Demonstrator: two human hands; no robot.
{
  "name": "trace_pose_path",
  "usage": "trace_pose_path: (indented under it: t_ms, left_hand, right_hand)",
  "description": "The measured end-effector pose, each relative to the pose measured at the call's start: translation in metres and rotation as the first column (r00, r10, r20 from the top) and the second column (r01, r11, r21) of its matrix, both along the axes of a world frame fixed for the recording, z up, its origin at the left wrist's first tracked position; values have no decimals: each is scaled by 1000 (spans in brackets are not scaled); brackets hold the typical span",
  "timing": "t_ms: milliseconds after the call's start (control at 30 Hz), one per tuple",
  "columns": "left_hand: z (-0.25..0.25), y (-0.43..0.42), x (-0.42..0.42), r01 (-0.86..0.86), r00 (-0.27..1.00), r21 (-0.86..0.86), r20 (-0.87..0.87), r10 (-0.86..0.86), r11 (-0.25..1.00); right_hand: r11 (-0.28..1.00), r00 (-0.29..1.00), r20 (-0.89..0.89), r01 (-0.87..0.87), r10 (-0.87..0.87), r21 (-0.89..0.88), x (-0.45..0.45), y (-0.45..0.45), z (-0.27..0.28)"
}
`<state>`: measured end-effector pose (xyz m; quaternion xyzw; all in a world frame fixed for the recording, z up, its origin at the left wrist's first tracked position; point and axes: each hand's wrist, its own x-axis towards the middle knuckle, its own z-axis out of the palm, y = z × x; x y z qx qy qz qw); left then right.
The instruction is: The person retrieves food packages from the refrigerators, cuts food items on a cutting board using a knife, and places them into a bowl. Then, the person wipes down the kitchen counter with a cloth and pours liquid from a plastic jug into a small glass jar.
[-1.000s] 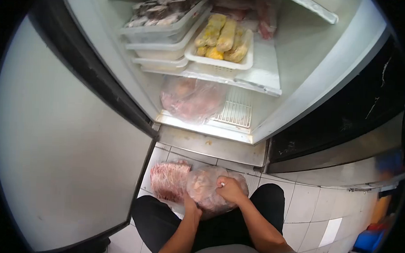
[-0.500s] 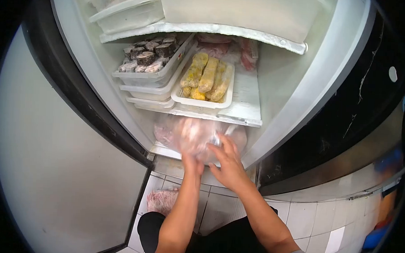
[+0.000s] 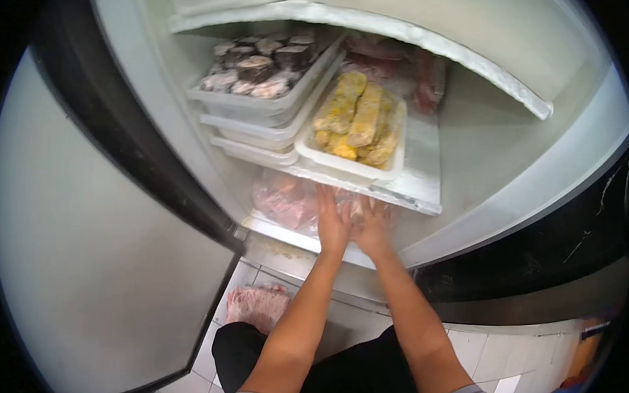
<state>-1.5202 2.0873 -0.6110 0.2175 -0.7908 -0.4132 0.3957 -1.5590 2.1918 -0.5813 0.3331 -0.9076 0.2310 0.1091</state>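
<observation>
Both hands reach into the bottom compartment of the upright freezer, below its lowest shelf. My left hand (image 3: pixel 333 225) lies palm forward with fingers stretched out against clear plastic-bagged contents. Close beside it, my right hand (image 3: pixel 373 230) has its fingers spread over the same bagged contents. To the left of my hands, pink meat in a clear plastic bag (image 3: pixel 286 204) sits on the compartment floor. The bag behind my hands is largely covered by them and by the shelf edge, so its contents are hard to make out.
Above, a shelf (image 3: pixel 420 190) holds a white basket (image 3: pixel 384 172) of yellow wrapped rolls and stacked trays (image 3: pixel 262 111) of dark-skinned frozen pieces. The freezer door (image 3: pixel 98 244) stands open at left. On the tiled floor lies a slab of pink meat (image 3: pixel 255 307).
My hands have moved forward, deeper into the bottom compartment, with the bag pushed in under the shelf. The view has moved closer and tilted.
</observation>
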Motion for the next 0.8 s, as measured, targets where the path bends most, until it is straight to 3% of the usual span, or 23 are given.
trace_pose_path:
  t_ms: [100, 167, 233, 267, 300, 333, 400, 433, 500, 533, 567, 600, 633, 667, 700, 733, 800]
  left_hand:
    - [7, -20, 18, 98, 995, -24, 3, -98, 995]
    - [5, -22, 50, 135, 991, -39, 20, -134, 990]
    - [6, -17, 94, 187, 982, 295, -76, -172, 937]
    - [-1, -5, 119, 67, 994, 402, -104, -27, 913]
    - [-24, 2, 151, 21, 997, 413, -76, 12, 911]
    - [-57, 10, 182, -68, 997, 383, -4, 75, 921]
    - [-123, 26, 252, -259, 963, 262, 150, 226, 930]
    - [-153, 28, 286, -353, 924, 162, 216, 316, 922]
    - [-197, 27, 330, -553, 806, 141, 341, 484, 821]
    - [-203, 13, 339, -563, 801, 140, 334, 496, 814]
    - [-208, 1, 348, -637, 702, 34, 439, 561, 770]
    - [-213, -7, 360, -688, 582, -80, 534, 613, 722]
    - [-218, -17, 371, -690, 579, -75, 540, 611, 720]
    - [-222, -31, 378, -699, 503, -249, 497, 708, 671]
    - [-224, -43, 385, -690, 429, -413, 428, 796, 594]
    - [-223, -50, 395, -694, 425, -412, 428, 798, 590]
    - [-208, -60, 405, -666, 502, 48, 767, 399, 745]
  right_hand:
    - [999, 999, 17, -36, 36, 13, -1, 5, -3]
    - [995, 987, -125, -96, 101, 41, -2, 11, -7]
    - [994, 991, -80, -108, 107, -7, 6, 18, -11]
    - [992, 992, -64, -117, 113, -53, 5, 19, -14]
    - [988, 992, -44, -123, 119, -99, 8, 18, -19]
    - [983, 988, -17, -156, 155, -94, 17, 17, -20]
    - [990, 999, -42, -1, -5, -140, 37, 15, -17]
    - [990, 999, -31, -18, 14, -140, 51, 13, -14]
    - [893, 999, -9, -48, 50, -448, 95, 13, -9]
    - [859, 987, 98, -60, 127, -509, 118, 10, -22]
    - [823, 958, 200, -58, 204, -565, 143, 9, -45]
    - [823, 929, 168, -195, 329, -533, 167, 8, -76]
    - [792, 845, 314, -191, 433, -579, 198, 4, -93]
    - [870, 746, 512, -184, 426, -457, 221, 6, -121]
    - [956, 556, 778, -162, 292, -244, 240, 6, -150]
    - [980, 325, 942, -200, 82, -16, 254, 8, -171]
    - [846, 196, 980, -527, 23, 85, 264, 13, -185]
